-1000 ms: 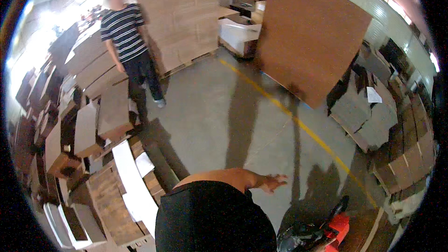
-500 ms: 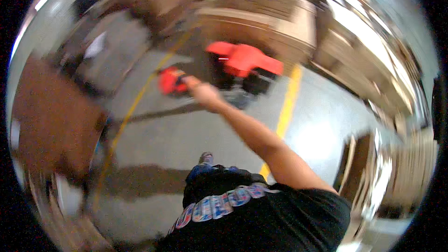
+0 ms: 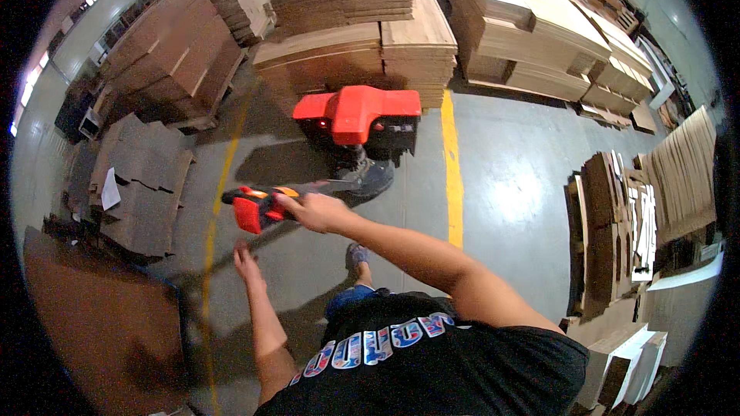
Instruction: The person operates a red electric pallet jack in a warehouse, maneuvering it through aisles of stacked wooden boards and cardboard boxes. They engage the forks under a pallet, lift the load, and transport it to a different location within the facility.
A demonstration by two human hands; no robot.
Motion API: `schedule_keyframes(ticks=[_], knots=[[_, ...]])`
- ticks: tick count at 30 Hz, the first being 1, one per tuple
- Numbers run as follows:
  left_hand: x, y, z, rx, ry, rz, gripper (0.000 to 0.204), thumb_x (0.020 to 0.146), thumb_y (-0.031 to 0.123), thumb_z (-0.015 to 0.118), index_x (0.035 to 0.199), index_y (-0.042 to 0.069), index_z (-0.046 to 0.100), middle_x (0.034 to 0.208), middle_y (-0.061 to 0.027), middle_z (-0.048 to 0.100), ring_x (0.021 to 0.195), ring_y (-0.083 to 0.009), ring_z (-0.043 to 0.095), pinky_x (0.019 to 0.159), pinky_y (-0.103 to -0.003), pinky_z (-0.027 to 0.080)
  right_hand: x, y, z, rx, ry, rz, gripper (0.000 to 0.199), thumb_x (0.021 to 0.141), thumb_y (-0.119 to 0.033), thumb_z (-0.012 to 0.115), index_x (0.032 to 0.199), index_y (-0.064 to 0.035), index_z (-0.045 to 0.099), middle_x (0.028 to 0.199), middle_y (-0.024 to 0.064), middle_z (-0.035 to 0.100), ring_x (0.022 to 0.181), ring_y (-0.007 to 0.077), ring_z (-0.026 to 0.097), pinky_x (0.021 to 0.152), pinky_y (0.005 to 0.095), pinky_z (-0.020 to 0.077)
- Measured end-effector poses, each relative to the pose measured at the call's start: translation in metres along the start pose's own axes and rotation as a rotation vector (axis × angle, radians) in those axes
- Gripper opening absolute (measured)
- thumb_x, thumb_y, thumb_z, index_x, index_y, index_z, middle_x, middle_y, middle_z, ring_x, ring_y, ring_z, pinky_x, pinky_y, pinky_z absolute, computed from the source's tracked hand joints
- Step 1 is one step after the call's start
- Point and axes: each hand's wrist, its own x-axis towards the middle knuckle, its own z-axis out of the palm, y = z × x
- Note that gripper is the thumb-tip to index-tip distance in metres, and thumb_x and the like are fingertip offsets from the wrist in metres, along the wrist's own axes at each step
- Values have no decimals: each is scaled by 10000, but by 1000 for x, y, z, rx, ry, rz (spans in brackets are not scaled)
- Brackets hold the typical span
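The red and black control handle (image 3: 258, 208) of an electric pallet jack is gripped by my right hand (image 3: 320, 212), fingers wrapped round its right side with the thumb near the orange part. From it the tiller arm runs to the jack's red-topped body (image 3: 356, 112), which stands ahead against stacked boards. My left hand (image 3: 247, 262) is just below the handle, apart from it, its fingers loosely extended and holding nothing. The forks are hidden from view.
Tall stacks of brown boards (image 3: 331, 46) stand ahead, with more boards (image 3: 532, 38) at far right. A wrapped-looking grey-brown stack (image 3: 142, 177) and a large brown stack (image 3: 100, 323) line the left. Upright panels (image 3: 601, 231) lean at right. A yellow floor line (image 3: 453, 173) runs beside the jack.
My left hand has come into view beneath the handle. The view has turned and steadied; handle and jack body now appear lower and further left. My right hand keeps its grip.
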Motion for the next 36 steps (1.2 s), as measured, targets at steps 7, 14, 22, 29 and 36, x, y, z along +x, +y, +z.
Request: schedule_keyframes(ticks=[7, 14, 22, 29, 36], knots=[[-23, 111, 151, -158, -371, 450, 452, 1123, 374, 430, 1304, 37, 670, 1350, -121, 677, 1251, -256, 611, 1093, -410, 452, -68, 89, -71, 13, -10, 170, 874, 1054, -752, 302, 1030, -5, 756, 951, 270, 731, 981, 463, 707, 870, 531, 536], [-65, 127, 190, -221, -523, 478, 308, 1102, 228, 436, 1013, 32, 656, 1206, -156, 739, 1152, -264, 664, 1072, -416, 469, -93, 124, -148, 24, -99, 268, 783, 1065, -703, 407, 1020, 11, 727, 834, 213, 707, 826, 349, 684, 784, 490, 529], [-92, 128, 266, -400, -542, 482, 266, 1109, 276, 539, 1029, 46, 648, 1113, -111, 724, 1204, -267, 645, 1105, -460, 437, -79, 205, -221, 26, -30, 257, 784, 1031, -719, 496, 916, 13, 752, 713, 106, 673, 693, 209, 643, 662, 415, 516], [-82, 141, 319, -230, -426, 492, 301, 1139, 276, 517, 1222, 34, 675, 1175, -63, 707, 1172, -185, 634, 1029, -312, 464, -19, 236, -286, 126, -114, 108, 715, 1028, -706, 532, 790, -39, 635, 641, 9, 578, 530, 109, 514, 478, 307, 399], [-104, 153, 361, -111, -126, 515, 601, 1071, 244, 647, 1604, 147, 388, 1583, -119, 411, 1360, -257, 532, 909, -377, 574, 60, 262, -324, 159, -44, 48, 663, 1072, -646, 488, 916, -31, 680, 683, -1, 594, 592, 114, 521, 537, 318, 392]])
